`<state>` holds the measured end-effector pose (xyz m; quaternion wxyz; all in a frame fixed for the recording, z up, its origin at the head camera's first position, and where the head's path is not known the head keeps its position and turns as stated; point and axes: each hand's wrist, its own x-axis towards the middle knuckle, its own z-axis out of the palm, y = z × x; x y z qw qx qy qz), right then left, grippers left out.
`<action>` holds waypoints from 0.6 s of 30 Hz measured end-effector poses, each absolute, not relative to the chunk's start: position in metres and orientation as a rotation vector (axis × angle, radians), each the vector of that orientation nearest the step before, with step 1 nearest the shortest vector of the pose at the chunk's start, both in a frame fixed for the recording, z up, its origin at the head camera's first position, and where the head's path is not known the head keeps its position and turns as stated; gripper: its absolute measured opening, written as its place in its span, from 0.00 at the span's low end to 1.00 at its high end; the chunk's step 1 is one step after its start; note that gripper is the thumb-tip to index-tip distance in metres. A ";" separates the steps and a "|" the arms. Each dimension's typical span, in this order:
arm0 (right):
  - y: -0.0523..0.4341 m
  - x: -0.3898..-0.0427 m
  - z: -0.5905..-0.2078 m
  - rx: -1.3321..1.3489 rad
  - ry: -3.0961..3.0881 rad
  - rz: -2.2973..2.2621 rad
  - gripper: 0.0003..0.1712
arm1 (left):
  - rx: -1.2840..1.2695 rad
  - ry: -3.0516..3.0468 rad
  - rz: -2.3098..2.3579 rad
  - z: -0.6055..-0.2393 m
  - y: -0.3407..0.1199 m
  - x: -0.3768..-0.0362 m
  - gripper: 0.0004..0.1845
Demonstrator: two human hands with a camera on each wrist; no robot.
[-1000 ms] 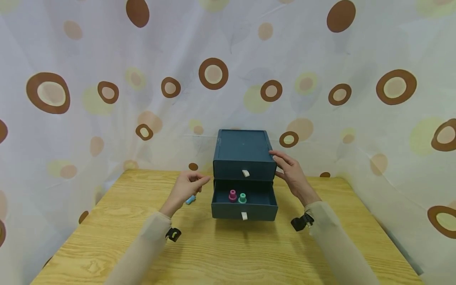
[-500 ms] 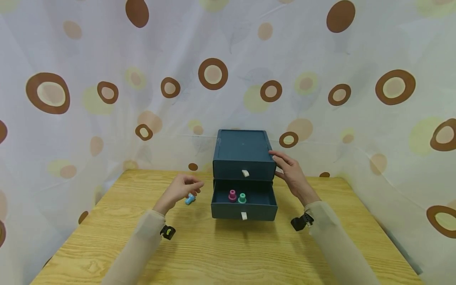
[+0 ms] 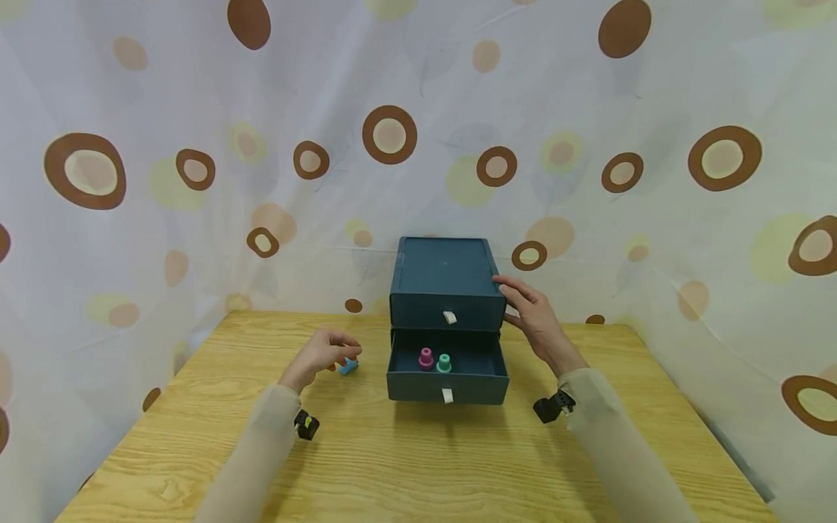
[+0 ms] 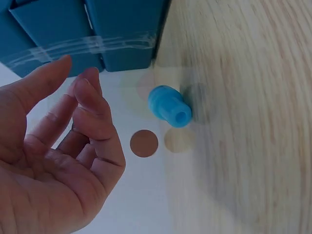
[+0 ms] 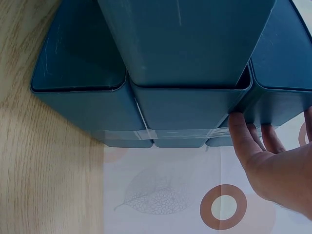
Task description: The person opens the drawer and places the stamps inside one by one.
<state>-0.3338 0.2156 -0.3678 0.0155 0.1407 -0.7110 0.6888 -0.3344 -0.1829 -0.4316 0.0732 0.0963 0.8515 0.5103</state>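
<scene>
My left hand [image 3: 322, 354] hovers over the left part of the table, just beside a blue stepped cylinder piece [image 4: 170, 107] with a hole in its narrow end. In the left wrist view its fingers are loosely bent, thumb apart, with nothing between them. A dark blue drawer cabinet [image 3: 447, 265] stands at the back. My right hand [image 3: 538, 316] rests on its right side, fingertips at the top edge and side wall. Its middle drawer [image 3: 418, 388] is pulled out and holds a pink stepped piece [image 3: 426, 359] and a green one [image 3: 444, 363], both upright.
White pull tabs [image 3: 449, 317] sit on the drawer fronts. Clear tape [image 5: 180, 132] runs across the cabinet's side. Behind the wooden table [image 3: 418, 465] hangs a patterned curtain [image 3: 431, 87].
My left hand has moved left and down, away from the cabinet and toward the blue piece. The right hand stays on the cabinet's side.
</scene>
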 end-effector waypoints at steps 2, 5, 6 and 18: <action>0.216 -0.334 -0.368 0.433 -2.208 2.144 0.33 | 0.257 2.558 1.532 -0.433 -0.184 -0.337 0.13; 0.216 -0.335 -0.369 0.442 -2.207 2.142 0.33 | 0.201 2.564 1.528 -0.437 -0.185 -0.340 0.14; 0.216 -0.335 -0.369 0.442 -2.209 2.143 0.33 | 0.168 2.563 1.532 -0.438 -0.185 -0.341 0.14; 0.215 -0.334 -0.370 0.446 -2.217 2.145 0.32 | 0.008 2.513 1.600 -0.449 -0.186 -0.350 0.20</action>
